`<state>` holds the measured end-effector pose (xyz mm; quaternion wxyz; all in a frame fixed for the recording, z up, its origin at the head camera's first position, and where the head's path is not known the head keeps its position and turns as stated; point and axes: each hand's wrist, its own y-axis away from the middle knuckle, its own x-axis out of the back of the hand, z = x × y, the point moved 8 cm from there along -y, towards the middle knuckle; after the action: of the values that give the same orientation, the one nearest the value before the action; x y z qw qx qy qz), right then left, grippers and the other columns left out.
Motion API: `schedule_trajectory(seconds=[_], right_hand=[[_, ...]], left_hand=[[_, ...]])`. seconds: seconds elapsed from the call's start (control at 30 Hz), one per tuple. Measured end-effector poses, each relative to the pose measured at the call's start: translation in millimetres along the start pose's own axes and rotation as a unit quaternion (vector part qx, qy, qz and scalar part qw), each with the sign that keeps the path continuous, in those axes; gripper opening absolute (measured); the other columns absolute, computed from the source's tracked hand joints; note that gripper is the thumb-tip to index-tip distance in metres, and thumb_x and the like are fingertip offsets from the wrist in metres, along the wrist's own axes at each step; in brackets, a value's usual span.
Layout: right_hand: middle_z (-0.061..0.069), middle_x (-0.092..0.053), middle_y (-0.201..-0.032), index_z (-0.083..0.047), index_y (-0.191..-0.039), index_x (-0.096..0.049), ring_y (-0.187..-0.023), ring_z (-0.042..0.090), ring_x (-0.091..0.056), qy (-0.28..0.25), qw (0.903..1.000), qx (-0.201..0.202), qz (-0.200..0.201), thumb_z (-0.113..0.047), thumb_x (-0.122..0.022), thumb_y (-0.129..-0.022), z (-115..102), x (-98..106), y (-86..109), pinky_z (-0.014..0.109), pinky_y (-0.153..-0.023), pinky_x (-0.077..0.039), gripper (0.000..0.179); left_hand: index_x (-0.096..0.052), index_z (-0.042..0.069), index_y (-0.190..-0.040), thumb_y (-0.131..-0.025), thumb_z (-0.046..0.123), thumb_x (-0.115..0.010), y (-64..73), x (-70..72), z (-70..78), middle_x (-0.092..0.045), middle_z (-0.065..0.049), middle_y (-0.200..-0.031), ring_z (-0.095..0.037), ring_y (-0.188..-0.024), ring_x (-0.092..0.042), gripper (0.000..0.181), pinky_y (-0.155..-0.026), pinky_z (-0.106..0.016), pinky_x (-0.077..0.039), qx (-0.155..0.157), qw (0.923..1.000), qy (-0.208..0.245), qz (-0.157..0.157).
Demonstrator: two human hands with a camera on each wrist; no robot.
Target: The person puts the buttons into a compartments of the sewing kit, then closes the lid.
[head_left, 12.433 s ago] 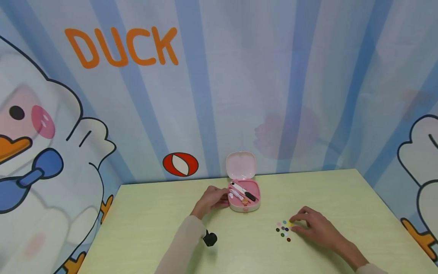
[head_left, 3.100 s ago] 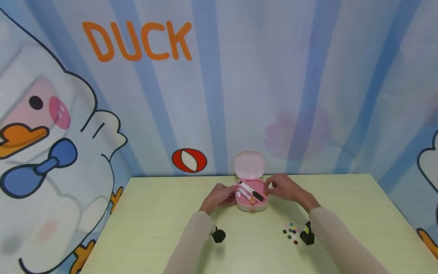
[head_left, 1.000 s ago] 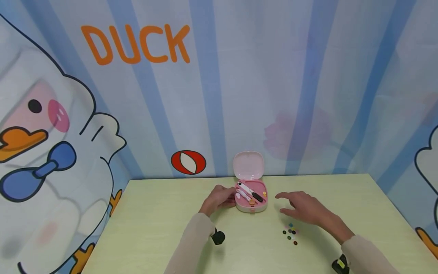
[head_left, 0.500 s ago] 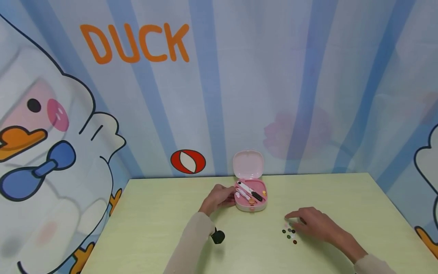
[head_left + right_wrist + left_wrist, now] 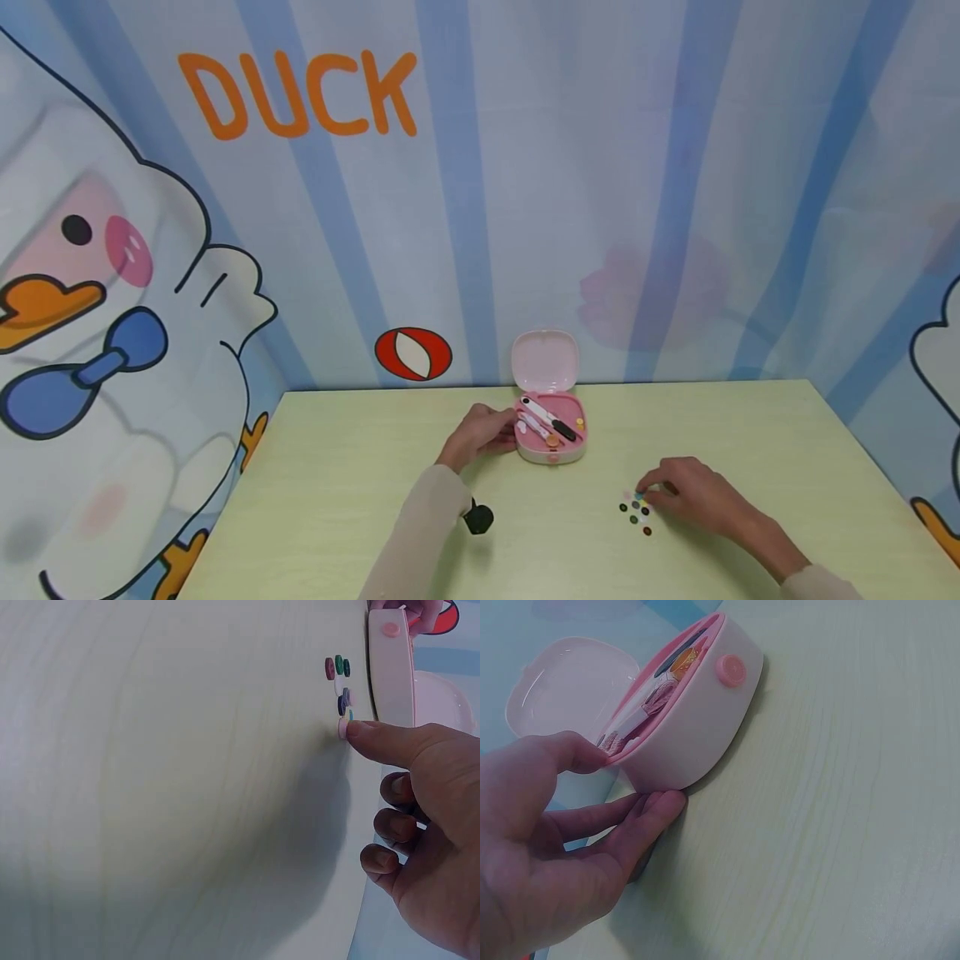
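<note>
A small pink and white sewing box [image 5: 536, 456] stands with its lid [image 5: 545, 361] raised at the back of the table. My left hand [image 5: 477, 435] holds its left side, the thumb on the rim and other fingers low on the wall. Inside lie a slim white tool with a black end [image 5: 551, 418], an orange round piece [image 5: 684, 664] and a yellow button [image 5: 580, 424]. My right hand [image 5: 693, 496] is over a cluster of small coloured buttons [image 5: 633, 519]. Its thumb and index tips meet a blue button [image 5: 639, 496]; a pink button [image 5: 343, 729] touches the thumb. Whether they pinch one is hidden.
The pale yellow-green table [image 5: 360, 467] runs back to a blue-striped curtain [image 5: 517, 208] printed with a duck. A black wrist camera [image 5: 478, 517] hangs under the left sleeve. The buttons lie to the right and in front of the box.
My right hand left the box, where a yellow button now lies, and came down to the buttons; its thumb and index have drawn closer together. The left hand stays on the box.
</note>
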<state>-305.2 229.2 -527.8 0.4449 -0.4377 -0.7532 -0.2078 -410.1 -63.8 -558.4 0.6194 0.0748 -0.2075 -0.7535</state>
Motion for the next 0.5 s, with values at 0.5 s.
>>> schedule_trajectory(seconds=[0.5], right_hand=[[-0.017,-0.053,-0.073,-0.019,-0.103,-0.082,-0.064,0.001,-0.04,-0.016,0.9995,0.002,-0.026,-0.015,-0.074,-0.095,-2.9,-7.7,-9.2,0.022,-0.055,-0.037,0.012]], left_hand=[[-0.072,-0.003,-0.106,-0.099,0.022,-0.064,-1.6,0.3,-1.3,-0.074,-0.01,-0.09,-0.016,-0.078,-0.07,0.027,-0.08,-0.031,-0.063,0.005,1.0,0.0,0.003]])
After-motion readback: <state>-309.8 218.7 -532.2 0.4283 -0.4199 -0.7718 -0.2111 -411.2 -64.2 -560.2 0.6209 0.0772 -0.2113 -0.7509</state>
